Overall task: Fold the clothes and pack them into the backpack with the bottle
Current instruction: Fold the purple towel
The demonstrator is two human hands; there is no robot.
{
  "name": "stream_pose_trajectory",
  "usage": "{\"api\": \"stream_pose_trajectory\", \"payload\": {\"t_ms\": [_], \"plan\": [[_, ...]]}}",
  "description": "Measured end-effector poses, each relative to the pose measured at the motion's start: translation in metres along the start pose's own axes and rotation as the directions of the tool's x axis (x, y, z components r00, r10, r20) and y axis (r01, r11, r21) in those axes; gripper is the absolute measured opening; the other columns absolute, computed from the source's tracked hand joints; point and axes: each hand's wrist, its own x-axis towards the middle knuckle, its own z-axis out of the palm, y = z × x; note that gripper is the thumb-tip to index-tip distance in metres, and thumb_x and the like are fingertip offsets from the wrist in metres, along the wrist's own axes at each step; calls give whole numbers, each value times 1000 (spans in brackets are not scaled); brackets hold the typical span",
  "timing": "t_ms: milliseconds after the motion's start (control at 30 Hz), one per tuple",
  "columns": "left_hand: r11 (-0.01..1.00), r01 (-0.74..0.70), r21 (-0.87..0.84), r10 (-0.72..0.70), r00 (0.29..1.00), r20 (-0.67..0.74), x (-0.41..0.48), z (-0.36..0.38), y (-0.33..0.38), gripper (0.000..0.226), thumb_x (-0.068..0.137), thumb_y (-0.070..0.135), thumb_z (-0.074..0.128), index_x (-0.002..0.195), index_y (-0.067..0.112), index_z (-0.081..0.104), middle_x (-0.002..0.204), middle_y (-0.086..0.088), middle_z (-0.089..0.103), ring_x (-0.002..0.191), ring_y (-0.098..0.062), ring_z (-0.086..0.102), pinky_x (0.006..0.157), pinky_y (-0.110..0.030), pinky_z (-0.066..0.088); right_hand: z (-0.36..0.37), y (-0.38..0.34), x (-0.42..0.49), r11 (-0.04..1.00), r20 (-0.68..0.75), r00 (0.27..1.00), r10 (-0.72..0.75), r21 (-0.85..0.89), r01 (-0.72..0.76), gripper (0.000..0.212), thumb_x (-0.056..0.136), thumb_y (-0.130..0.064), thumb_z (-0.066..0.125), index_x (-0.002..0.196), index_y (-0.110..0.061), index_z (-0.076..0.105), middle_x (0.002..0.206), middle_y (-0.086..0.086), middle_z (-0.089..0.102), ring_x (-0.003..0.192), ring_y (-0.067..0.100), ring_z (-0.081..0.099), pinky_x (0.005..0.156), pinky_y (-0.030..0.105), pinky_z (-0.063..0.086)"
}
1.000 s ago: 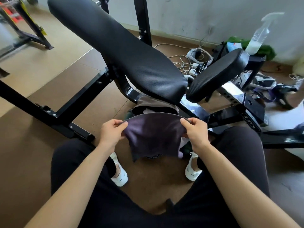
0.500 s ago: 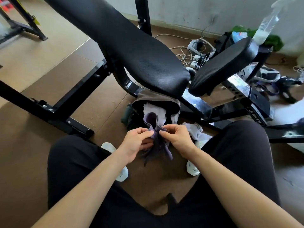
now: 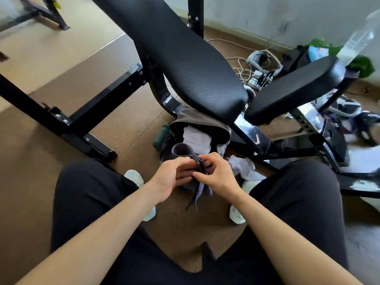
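My left hand (image 3: 171,178) and right hand (image 3: 220,175) pinched the folded purple-grey garment (image 3: 182,149) in curled fingers near the open backpack (image 3: 198,118).

The only lettering that comes close to being readable is a short white print on the black frame bar (image 3: 326,159) of the weight bench, at the right of the scene just beyond the person's right knee (image 3: 304,182). It runs along the bar after a small white logo mark and seems to begin "GET", but motion blur and the steep angle leave the letters uncertain, and the trouser leg cuts off its near end. A yellow tag (image 3: 56,0) on the far-left frame and a small dark mark on the right shoe (image 3: 236,216) are too small to read.
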Motion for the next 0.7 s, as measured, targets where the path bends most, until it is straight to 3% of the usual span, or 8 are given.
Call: {"api": "stream_pose_trajectory", "payload": {"t_ms": [100,233,333,433,500,600,700], "plan": [[993,-24,116,17,998,65,-2,0,-1,33,99,29,53,117,17,77,120,-5,75,113,-21,68,99,-37,50,2,2,1,1000,-86,996,-1,-26,-1,31,78,-25,84,106,-25,70,98,-7,65,87,11,63,75,26,54],[936,-143,321,129,990,63,-3,-1,0,26,100,22,56,111,26,80,111,-5,76,100,-16,67,79,-23,52,-1,5,5,997,-73,997,29,67,-25,18,84,-15,80,96,-24,72,83,-6,71,72,7,65,67,25,54],[710,-410,573,455,888,71,-1,-13,2,25,94,9,66,102,28,79,88,12,73,79,-7,65,69,-18,48,-6,5,7,998,-55,998,29,53,-26,14,86,-13,77,93,-25,73,78,-7,69,67,3,62,65,23,51],[472,-520,712,648,752,120,4,-31,8,44,79,19,80,119,34,69,96,11,61,81,-7,58,72,-18,46,-14,4,10,992,-42,996,72,110,-67,12,87,-13,74,88,-25,72,78,7,71,74,23,68,72,43,56],[391,-470,791,612,775,158,8,-41,13,79,69,34,84,141,38,52,118,8,50,107,-11,53,89,-23,47,-20,0,10,978,-1,997,81,195,-79,9,88,-8,71,90,-16,72,83,13,73,80,30,71,77,46,58],[339,-332,880,447,880,160,13,-48,12,116,63,39,92,158,34,25,149,3,38,138,-19,31,111,-37,34,-29,-6,9,952,75,995,71,293,-90,6,89,0,68,91,-5,70,79,8,69,77,16,67,74,32,54],[449,-256,856,320,941,114,21,-51,5,123,61,35,97,160,26,24,150,6,47,139,-14,36,114,-38,33,-38,-5,9,937,147,987,64,332,-110,6,88,2,66,91,-3,68,80,6,68,79,18,64,76,33,51]]}}
